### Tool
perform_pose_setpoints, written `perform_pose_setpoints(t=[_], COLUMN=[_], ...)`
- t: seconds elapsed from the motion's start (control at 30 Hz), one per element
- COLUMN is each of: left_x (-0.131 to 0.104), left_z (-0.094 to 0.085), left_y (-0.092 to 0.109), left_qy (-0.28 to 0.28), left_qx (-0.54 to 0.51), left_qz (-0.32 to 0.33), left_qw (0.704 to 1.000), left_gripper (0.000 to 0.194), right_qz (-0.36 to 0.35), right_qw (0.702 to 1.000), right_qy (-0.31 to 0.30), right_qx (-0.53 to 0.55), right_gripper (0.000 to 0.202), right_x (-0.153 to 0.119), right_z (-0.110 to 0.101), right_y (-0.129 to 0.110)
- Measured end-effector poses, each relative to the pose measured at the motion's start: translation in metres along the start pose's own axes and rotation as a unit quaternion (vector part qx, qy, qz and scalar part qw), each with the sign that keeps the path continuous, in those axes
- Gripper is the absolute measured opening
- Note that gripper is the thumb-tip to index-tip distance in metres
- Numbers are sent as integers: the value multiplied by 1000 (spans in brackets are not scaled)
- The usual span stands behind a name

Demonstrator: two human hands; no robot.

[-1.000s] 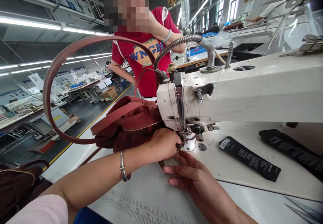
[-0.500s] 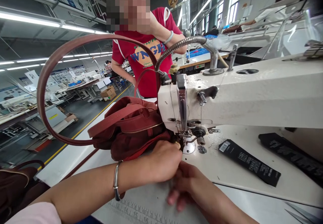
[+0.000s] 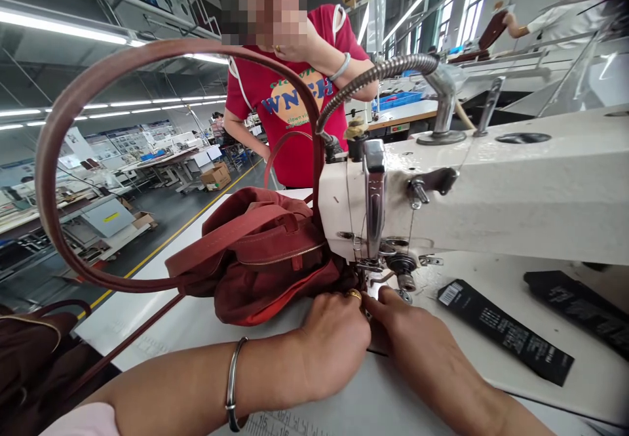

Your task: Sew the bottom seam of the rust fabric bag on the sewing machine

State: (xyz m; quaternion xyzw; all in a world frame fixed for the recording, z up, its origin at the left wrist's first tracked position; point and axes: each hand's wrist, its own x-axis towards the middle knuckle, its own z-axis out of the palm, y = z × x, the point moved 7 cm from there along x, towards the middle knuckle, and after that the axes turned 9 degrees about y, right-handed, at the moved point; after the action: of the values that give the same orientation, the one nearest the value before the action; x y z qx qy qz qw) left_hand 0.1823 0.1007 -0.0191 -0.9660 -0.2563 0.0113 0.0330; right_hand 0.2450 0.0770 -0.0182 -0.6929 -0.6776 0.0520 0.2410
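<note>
A dark red handbag (image 3: 268,252) with a zip lies on the left of the sewing machine (image 3: 501,193), one strap (image 3: 49,180) arching high in a loop. My left hand (image 3: 334,344), wearing a ring and a bangle, is closed on the bag's edge close to the presser foot; its fingertips are hidden. Right beside it, my right hand (image 3: 417,331) is bent, with thumb and fingers pressed together at the needle area. A bit of dark brown material shows below and between the hands, but what the right fingers hold is covered.
Two black printed labels (image 3: 506,331) lie on the machine bed to the right. A printed ruler scale (image 3: 275,423) runs along the table front. Another dark bag (image 3: 29,357) is at lower left. A person in a red shirt (image 3: 289,108) stands behind the machine.
My right hand has come up from below my left hand to the needle area, its fingers closing there. My left hand stays at the bag's edge. The view has shifted slightly.
</note>
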Motion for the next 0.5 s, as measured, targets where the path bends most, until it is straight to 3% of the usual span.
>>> perform_pose_setpoints(t=[0.17,0.33,0.5], left_x=[-3,-4,-3], left_z=[-13,-13,-17], left_y=[-3,-4,-6], left_qy=[-24,-52,-40], left_qx=[-5,-5,-23], left_qz=[38,52,57], left_qw=[999,997,997], left_gripper=[26,21,23], right_qz=[-31,-47,-66], right_qw=[998,997,996], right_qy=[-4,3,22], right_qx=[-46,-64,-48], right_gripper=[34,37,26], right_x=[-2,-6,-9], right_z=[-1,1,0], right_y=[3,2,-3])
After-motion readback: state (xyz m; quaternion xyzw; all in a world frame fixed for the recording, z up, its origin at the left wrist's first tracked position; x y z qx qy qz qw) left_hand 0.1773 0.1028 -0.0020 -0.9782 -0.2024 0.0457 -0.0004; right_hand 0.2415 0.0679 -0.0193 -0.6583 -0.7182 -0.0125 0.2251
